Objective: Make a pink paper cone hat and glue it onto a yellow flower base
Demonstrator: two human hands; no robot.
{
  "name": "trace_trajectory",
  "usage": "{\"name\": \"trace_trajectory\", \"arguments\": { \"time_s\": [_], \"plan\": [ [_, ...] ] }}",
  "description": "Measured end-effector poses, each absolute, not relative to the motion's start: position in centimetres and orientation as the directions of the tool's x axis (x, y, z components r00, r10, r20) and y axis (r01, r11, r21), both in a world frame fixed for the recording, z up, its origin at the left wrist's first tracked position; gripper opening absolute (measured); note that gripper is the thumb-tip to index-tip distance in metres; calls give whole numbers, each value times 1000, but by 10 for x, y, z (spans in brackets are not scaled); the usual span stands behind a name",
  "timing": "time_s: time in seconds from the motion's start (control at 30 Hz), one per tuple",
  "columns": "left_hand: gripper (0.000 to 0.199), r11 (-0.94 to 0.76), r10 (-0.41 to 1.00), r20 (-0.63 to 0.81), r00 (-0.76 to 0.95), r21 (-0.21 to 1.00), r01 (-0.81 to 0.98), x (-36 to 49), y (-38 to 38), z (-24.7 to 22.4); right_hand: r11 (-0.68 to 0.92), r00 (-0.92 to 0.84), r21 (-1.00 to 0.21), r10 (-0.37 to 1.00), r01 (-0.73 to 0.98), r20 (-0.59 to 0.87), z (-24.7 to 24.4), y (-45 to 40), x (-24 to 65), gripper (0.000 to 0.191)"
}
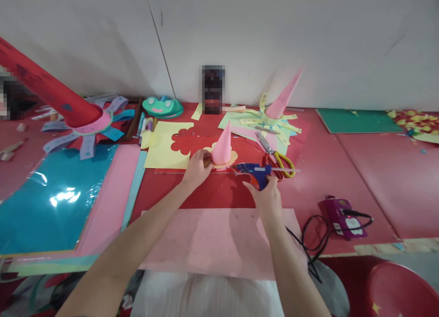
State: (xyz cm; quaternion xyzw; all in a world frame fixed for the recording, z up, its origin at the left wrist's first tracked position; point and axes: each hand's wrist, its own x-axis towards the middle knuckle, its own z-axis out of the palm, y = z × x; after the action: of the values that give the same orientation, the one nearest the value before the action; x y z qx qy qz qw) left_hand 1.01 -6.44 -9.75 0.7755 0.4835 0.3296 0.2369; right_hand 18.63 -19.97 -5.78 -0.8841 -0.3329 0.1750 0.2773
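Observation:
At the middle of the table stands a pink paper cone (pixel 222 147) on a pale yellow scalloped paper base (pixel 233 156). My left hand (pixel 199 167) pinches the left edge of that base, with some fingertips hidden. In my right hand (pixel 267 193) is a blue hot glue gun (pixel 259 169), held by its handle. Its nozzle points left at the base of the cone, and a clear glue stick sticks out of its back. I cannot tell whether the nozzle touches the paper. Scissors (pixel 270 150) with red and yellow handles lie just behind the glue gun.
Another pink cone with yellow strips (pixel 281 100) stands at the back right. Green frog cutouts (pixel 163 107) and yellow paper (pixel 166 145) lie left of centre. A red tube (pixel 51 86) leans in at the left. A purple box (pixel 345 218) with a black cable sits at the right.

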Motion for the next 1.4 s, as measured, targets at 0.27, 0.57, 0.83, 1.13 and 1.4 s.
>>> {"name": "trace_trajectory", "arguments": {
  "time_s": [0.27,0.57,0.83,1.13,1.4],
  "plan": [
    [24,-385,918,236,320,730,565,10,-65,-94,-605,777,-726,609,327,-158,-71,-223,278,52],
    [21,-410,910,274,311,707,576,6,-71,-81,-748,825,-386,562,539,63,-73,-204,338,39],
    [61,-472,831,221,511,767,435,6,-56,-64,-159,352,-372,766,914,538,-59,-193,268,31],
    [74,-341,774,-27,633,825,451,13,-49,-63,424,-317,-57,752,904,578,-68,-161,185,25],
    [74,-382,796,-72,601,710,591,15,-48,-66,417,-302,-85,770,905,562,-77,-146,190,15]
  ]
}}
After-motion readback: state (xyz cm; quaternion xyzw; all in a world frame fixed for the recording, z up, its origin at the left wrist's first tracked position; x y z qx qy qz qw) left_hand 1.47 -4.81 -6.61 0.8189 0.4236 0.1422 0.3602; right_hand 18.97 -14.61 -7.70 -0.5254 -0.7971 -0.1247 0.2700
